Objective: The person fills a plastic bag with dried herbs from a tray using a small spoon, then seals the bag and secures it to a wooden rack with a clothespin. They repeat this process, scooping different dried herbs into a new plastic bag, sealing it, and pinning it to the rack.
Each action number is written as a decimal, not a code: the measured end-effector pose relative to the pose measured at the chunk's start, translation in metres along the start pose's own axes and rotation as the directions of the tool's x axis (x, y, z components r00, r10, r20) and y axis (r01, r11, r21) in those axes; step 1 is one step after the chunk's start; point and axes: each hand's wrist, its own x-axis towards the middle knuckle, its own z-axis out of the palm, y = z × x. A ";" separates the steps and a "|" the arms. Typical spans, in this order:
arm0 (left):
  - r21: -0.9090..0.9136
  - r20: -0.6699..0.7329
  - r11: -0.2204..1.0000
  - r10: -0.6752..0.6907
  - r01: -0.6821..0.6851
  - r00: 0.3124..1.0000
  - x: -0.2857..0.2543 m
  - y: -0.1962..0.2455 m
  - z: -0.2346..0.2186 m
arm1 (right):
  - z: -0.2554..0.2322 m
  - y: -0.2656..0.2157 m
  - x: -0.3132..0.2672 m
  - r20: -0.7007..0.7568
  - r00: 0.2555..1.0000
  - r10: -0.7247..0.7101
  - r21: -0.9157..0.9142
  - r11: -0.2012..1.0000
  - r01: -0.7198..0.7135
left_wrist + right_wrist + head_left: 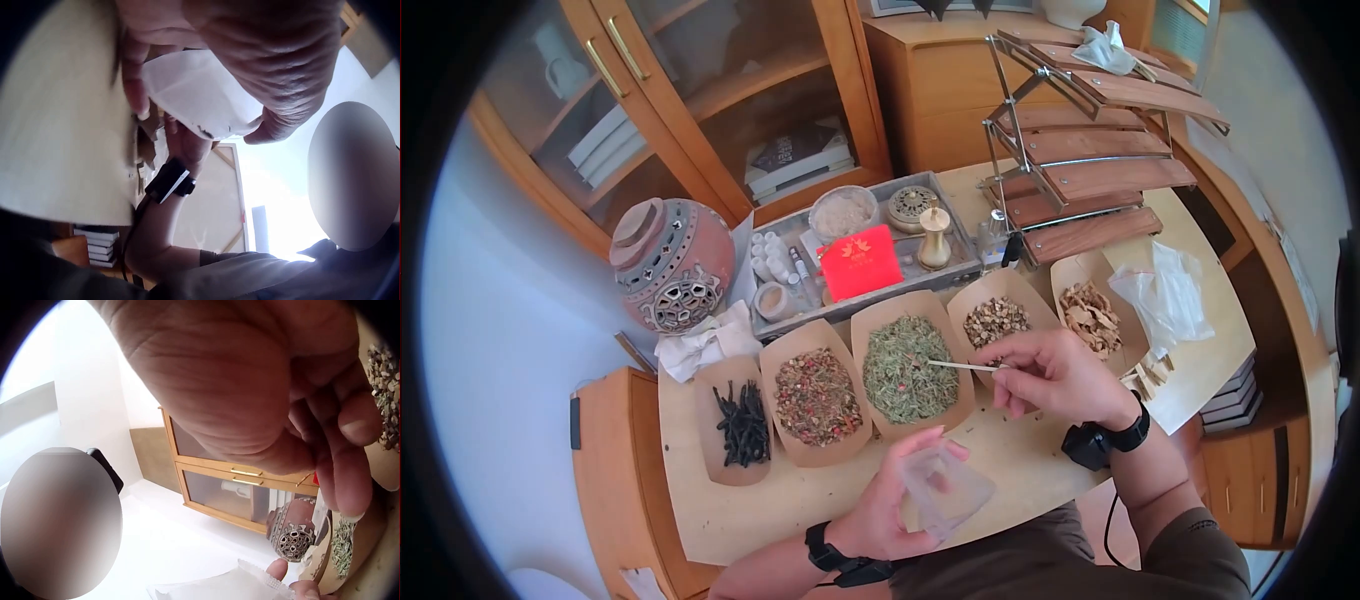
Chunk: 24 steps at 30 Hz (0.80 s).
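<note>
My left hand (890, 505) grips a small translucent pouch (945, 490), its mouth spread, low in front of the trays. In the left wrist view the pouch (197, 94) hangs white between thumb and fingers, with a few dark specks near its lower edge. My right hand (1055, 375) pinches a thin pale stick (963, 366) whose far end lies over the dried green herb (910, 370) in the middle paper tray (860, 330). The right wrist view shows the right hand (250, 381) with curled fingers above the trays, and the pouch (212, 587) below.
Other paper trays hold black pods (742, 425), a reddish mix (817, 395), brown chopped pieces (997, 322) and pale chips (1090, 318). Behind are a grey tray (960, 265) with a red packet (860, 262), a pink urn (670, 260), a folding wooden rack (1090, 180) and clear plastic bags (1165, 295).
</note>
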 end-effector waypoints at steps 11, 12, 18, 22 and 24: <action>0.412 -0.578 0.817 -0.107 0.403 0.809 -0.049 0.035 0.044 | 0.009 0.003 -0.005 -0.056 0.996 -0.069 -0.021 0.997 0.068; 0.399 -0.673 0.799 -0.079 0.450 0.736 -0.049 0.031 0.051 | 0.011 0.002 -0.004 -0.038 0.997 -0.072 -0.026 0.997 0.072; 0.439 -0.736 0.766 0.007 0.470 0.677 -0.037 0.029 0.063 | 0.022 0.000 0.000 -0.013 0.989 -0.150 -0.358 0.924 0.135; 0.482 -0.730 0.723 0.020 0.494 0.683 -0.034 0.025 0.064 | 0.028 -0.012 -0.010 -0.107 0.943 -0.317 -0.542 0.813 0.212; 0.563 -0.712 0.678 0.106 0.473 0.695 -0.028 0.025 0.066 | 0.032 -0.017 -0.012 -0.139 0.896 -0.422 -0.533 0.794 0.291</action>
